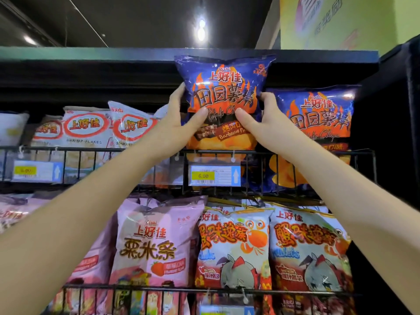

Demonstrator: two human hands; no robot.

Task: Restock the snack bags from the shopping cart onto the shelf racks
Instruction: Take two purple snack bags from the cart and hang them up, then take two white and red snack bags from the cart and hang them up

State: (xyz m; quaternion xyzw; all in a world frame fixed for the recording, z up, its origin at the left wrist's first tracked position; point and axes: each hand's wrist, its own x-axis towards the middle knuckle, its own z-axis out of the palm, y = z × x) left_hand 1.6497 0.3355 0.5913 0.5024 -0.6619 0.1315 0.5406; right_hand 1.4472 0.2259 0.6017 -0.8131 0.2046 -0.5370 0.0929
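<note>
Now, bag: blue chip bag [223,92] held just above the top rack [95,149] rail.
Left hand [179,119]: gripping its left edge.
Right hand [261,119]: gripping its right edge.

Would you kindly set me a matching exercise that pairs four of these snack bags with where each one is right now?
Things:
1. raised blue bag
2. pink bag
3. shrimp-flakes bags
4. crab bags

Places:
A. lower rack, right part
B. upper rack, left part
C. gripped by the left hand and right hand
D. lower rack, left of the crab bags

Pairs: 1-C, 2-D, 3-B, 4-A.
</note>
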